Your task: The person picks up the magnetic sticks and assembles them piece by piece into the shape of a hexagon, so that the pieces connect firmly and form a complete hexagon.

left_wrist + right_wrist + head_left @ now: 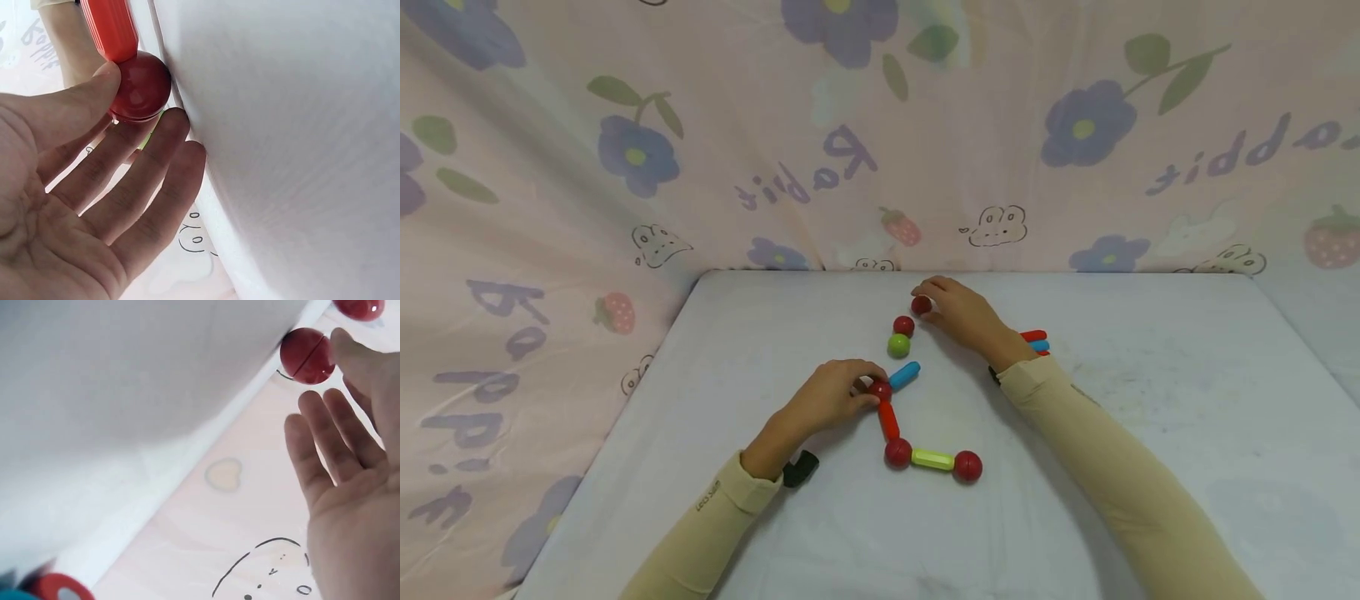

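Note:
A chain of magnetic-type balls and rods lies on the white table. My left hand [829, 393] pinches its upper red ball [142, 86] between thumb and fingers; the other fingertips rest near the tabletop. From that ball a blue rod [905, 375] points up and right, and a red rod [888, 421] runs down to a second red ball [898, 452]. A yellow-green rod [932, 459] joins it to another red ball [967, 467]. Farther back, my right hand [964, 315] holds a loose red ball [308, 356] with thumb and index finger, its other fingers extended.
Beside the right hand sit another red ball [904, 326] and a green ball [898, 346], close together. Red and blue rods [1038, 345] lie partly behind the right forearm. A printed curtain [925, 150] rises at the back edge of the white table [1150, 350].

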Demonstrator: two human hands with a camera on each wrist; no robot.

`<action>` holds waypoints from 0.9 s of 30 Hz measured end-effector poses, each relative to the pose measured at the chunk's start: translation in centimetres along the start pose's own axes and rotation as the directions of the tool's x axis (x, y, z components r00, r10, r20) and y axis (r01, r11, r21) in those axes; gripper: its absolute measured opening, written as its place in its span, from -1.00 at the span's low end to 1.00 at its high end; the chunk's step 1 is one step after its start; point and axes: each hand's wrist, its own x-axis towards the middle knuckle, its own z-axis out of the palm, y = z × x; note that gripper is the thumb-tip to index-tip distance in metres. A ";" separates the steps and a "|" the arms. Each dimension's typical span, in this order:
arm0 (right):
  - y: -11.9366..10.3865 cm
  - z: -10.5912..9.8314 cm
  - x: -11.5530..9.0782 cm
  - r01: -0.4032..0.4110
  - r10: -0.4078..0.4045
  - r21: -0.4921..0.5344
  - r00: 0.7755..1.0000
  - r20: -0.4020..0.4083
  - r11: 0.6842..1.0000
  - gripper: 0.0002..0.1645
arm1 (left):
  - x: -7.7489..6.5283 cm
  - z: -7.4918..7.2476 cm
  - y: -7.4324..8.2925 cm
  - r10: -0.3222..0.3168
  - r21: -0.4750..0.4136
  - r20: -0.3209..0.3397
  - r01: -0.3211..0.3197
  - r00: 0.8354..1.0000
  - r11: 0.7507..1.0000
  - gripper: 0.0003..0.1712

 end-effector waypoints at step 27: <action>0.5 -0.2 0.2 -0.133 0.123 0.064 0.982 0.147 0.989 -0.49 | 0.2 0.1 0.0 -0.009 -0.001 -0.004 0.009 1.000 1.000 -0.63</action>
